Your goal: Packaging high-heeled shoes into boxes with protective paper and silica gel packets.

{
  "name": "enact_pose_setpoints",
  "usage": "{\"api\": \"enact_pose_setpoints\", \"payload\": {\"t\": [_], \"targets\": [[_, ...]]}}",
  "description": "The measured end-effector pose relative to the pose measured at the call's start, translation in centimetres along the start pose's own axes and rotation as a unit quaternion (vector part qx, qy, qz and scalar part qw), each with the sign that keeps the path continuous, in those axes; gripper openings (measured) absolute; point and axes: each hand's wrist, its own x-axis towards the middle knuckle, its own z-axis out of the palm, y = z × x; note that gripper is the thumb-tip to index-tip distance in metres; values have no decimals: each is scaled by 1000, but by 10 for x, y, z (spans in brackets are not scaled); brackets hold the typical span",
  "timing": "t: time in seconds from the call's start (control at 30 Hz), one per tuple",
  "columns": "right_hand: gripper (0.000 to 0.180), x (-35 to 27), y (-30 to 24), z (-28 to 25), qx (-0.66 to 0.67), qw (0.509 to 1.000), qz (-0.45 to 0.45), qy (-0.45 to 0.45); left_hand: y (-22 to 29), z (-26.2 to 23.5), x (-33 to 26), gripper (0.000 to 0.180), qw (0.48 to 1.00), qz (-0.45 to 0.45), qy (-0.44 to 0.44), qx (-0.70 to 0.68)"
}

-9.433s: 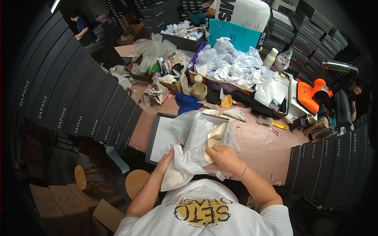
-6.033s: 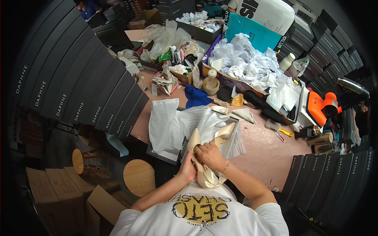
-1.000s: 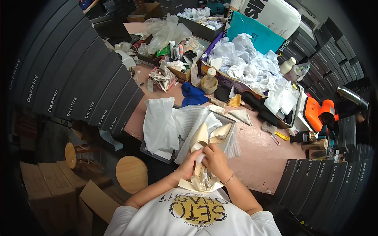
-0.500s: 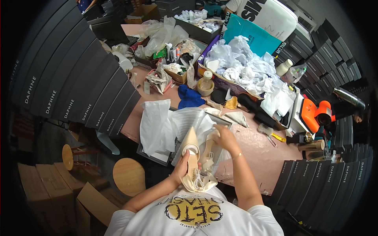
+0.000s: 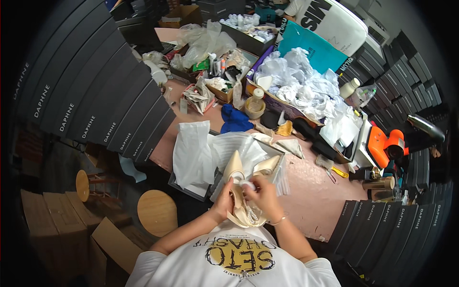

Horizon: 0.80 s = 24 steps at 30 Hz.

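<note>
My left hand (image 5: 222, 201) grips a cream pointed-toe shoe (image 5: 234, 168) by its side, toe pointing away from me. A pearl-beaded strap (image 5: 251, 213) hangs at its near end. Over the shoe's opening, my right hand (image 5: 266, 197) is closed on a small white wad (image 5: 246, 185), seemingly paper, partly hidden by my fingers. Just beyond that hand, a second cream shoe (image 5: 267, 165) shows its pointed toe. Both shoes are over or at an open dark shoe box (image 5: 190, 192) lined with white tissue paper (image 5: 192, 153) and translucent wrapping.
Dark shoe boxes (image 5: 91, 95) rise in stacks at the left, with more boxes (image 5: 382, 225) at the right. Behind the work spot lie a blue cloth (image 5: 235, 118), a jar (image 5: 255, 106) and a bin of crumpled paper (image 5: 296, 76). An orange heat tool (image 5: 382, 143) and yellow-handled brush (image 5: 338, 171) sit to the right.
My right hand has come back from the second shoe toward the held shoe, and a white wad now shows in its fingers. My left hand keeps its hold.
</note>
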Motion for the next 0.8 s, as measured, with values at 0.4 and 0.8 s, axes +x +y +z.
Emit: {"api": "enact_pose_setpoints", "payload": {"t": [0.4, 0.8], "targets": [[59, -17, 26, 3, -62, 986, -102, 120, -28, 8, -12, 59, 971, 2, -80, 226], [54, -33, 160, -101, -40, 964, 42, 260, 14, 32, 42, 23, 521, 265, -166, 794]]}}
